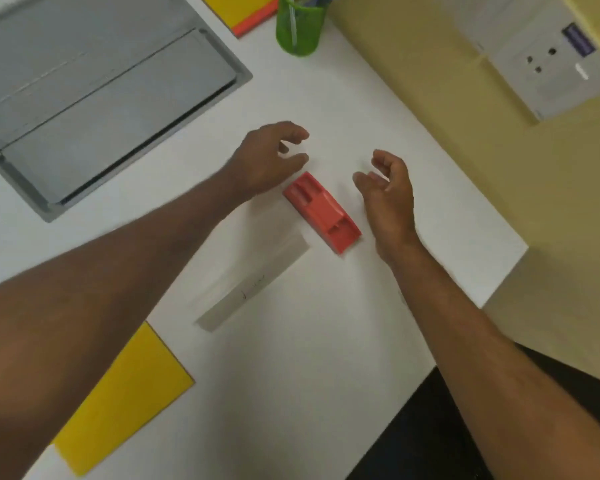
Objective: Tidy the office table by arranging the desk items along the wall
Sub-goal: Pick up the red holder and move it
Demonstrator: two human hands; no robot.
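A red plastic board eraser (321, 211) lies flat on the white table (326, 341), near its middle. My left hand (269, 157) hovers just left of and beyond the eraser, fingers loosely curled and holding nothing. To the eraser's right is my right hand (388, 192), also loosely curled and empty. Neither hand touches the eraser. A clear ruler (253, 289) lies on the table nearer to me. A green pen holder (300, 27) with pens stands at the far edge by the yellow wall (413, 64).
A grey recessed cable box (94, 95) is set into the table at the far left. A yellow sheet (118, 407) lies at the near left, under my left forearm. Another yellow and orange item (250, 12) sits at the top. A wall socket (548, 64) is on the right.
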